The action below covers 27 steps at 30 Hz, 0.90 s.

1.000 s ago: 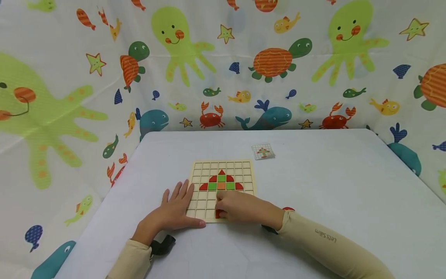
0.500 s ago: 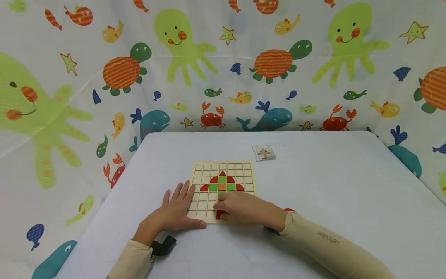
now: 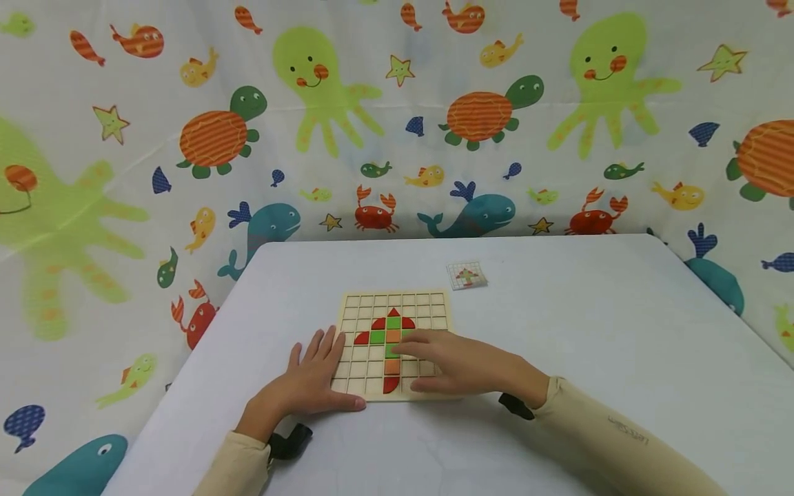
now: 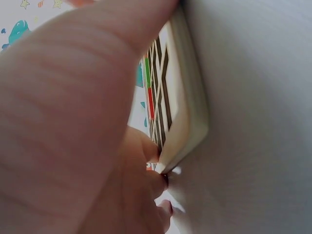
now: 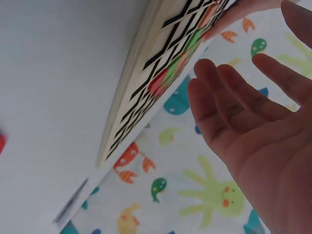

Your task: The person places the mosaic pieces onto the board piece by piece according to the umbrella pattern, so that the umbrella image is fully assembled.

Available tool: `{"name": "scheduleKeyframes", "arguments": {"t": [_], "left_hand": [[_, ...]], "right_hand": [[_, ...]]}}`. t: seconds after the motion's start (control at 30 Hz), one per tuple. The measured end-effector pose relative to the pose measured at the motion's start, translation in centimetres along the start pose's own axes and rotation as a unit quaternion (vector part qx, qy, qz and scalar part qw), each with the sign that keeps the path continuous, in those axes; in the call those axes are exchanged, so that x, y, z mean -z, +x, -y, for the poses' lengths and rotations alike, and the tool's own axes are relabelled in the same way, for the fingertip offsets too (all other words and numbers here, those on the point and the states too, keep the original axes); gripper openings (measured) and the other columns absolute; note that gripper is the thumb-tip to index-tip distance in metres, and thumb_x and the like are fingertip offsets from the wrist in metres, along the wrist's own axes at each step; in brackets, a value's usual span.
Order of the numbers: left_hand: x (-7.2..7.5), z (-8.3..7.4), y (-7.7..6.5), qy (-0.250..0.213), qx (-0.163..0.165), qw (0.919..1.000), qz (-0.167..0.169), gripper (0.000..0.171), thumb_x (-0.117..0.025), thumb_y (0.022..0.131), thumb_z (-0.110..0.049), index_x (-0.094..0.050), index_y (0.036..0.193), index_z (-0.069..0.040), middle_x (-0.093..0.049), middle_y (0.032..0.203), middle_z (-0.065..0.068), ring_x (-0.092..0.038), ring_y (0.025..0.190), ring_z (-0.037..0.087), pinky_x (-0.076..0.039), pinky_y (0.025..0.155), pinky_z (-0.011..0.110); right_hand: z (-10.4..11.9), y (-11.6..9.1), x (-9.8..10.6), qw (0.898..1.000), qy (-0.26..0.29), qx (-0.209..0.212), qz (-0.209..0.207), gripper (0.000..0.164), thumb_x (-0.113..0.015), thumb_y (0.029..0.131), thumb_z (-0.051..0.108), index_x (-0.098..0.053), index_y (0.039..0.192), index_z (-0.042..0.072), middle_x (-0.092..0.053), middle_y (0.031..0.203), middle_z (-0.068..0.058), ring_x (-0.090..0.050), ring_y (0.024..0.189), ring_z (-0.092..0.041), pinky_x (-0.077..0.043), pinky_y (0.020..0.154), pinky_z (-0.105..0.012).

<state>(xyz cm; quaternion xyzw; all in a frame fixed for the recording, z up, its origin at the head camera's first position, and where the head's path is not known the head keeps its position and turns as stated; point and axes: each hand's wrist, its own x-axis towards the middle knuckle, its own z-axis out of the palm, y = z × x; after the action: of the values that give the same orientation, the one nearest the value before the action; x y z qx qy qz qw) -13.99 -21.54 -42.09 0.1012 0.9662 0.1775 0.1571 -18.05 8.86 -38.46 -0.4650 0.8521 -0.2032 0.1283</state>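
A wooden grid board [image 3: 356, 365] lies on the table, bearing red, green and orange pieces. Down its middle column run a green square [image 3: 391, 351], an orange square [image 3: 392, 366] and a red curved-edge piece [image 3: 390, 384] in the front row. My left hand [image 3: 310, 375] rests with spread fingers along the board's left edge, its thumb by the front edge. Above the board's right half hovers my right hand [image 3: 465, 362], fingers extended and holding nothing. It hides some right-side pieces. In the right wrist view, the right fingers [image 5: 239, 95] stand apart from the board.
Behind the board lies a small pattern card [image 3: 467, 275] with a similar coloured figure. A red patch [image 5: 1, 142] shows on the table at the right wrist view's left edge. A curtain [image 3: 347, 172] printed with sea animals hangs around the white table [image 3: 589, 310].
My right hand has drawn back and lifted off the front middle cells, its fingers straightening. The orange square and red curved-edge piece there are now uncovered. My left hand stays in place.
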Motion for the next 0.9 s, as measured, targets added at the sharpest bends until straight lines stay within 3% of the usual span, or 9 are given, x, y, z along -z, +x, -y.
{"name": "scheduleKeyframes", "arguments": {"t": [0.4, 0.57, 0.67, 0.9], "left_hand": [[-0.4, 0.4, -0.1, -0.007, 0.000, 1.0000, -0.005, 0.136, -0.083, 0.076, -0.073, -0.017, 0.169, 0.002, -0.006, 0.177, 0.025, 0.002, 0.161, 0.049, 0.005, 0.121, 0.073], [-0.4, 0.3, 0.1, -0.003, -0.004, 1.0000, -0.003, 0.136, -0.082, 0.077, -0.073, -0.016, 0.170, 0.001, -0.005, 0.177, 0.024, 0.002, 0.161, 0.048, 0.005, 0.121, 0.073], [-0.3, 0.3, 0.2, -0.002, -0.005, 1.0000, -0.002, 0.136, -0.082, 0.077, -0.073, -0.016, 0.170, 0.001, -0.005, 0.177, 0.025, 0.003, 0.161, 0.048, 0.005, 0.121, 0.073], [-0.3, 0.5, 0.2, 0.002, -0.010, 0.9999, -0.005, 0.135, -0.082, 0.077, -0.073, -0.017, 0.169, 0.002, -0.005, 0.177, 0.026, 0.001, 0.161, 0.049, 0.004, 0.121, 0.074]], "right_hand": [[-2.2, -4.4, 2.4, 0.998, 0.000, -0.054, -0.013, 0.056, -0.078, 0.102, 0.028, -0.060, 0.152, 0.013, -0.055, 0.154, -0.005, -0.056, 0.136, -0.031, -0.050, 0.109, -0.053], [-3.5, -6.5, 3.2, 0.994, 0.029, -0.101, -0.001, 0.052, -0.080, 0.100, 0.026, -0.063, 0.148, 0.014, -0.060, 0.145, -0.005, -0.062, 0.120, -0.026, -0.059, 0.096, -0.044], [-4.4, -7.4, 3.2, 0.991, 0.040, -0.126, 0.008, 0.049, -0.083, 0.097, 0.022, -0.067, 0.142, 0.013, -0.063, 0.136, -0.004, -0.062, 0.110, -0.022, -0.060, 0.090, -0.039], [-6.3, -9.4, 2.6, 0.989, 0.030, -0.143, 0.023, 0.033, -0.089, 0.090, 0.024, -0.073, 0.118, 0.019, -0.060, 0.111, 0.008, -0.056, 0.103, -0.015, -0.056, 0.090, -0.035]]}}
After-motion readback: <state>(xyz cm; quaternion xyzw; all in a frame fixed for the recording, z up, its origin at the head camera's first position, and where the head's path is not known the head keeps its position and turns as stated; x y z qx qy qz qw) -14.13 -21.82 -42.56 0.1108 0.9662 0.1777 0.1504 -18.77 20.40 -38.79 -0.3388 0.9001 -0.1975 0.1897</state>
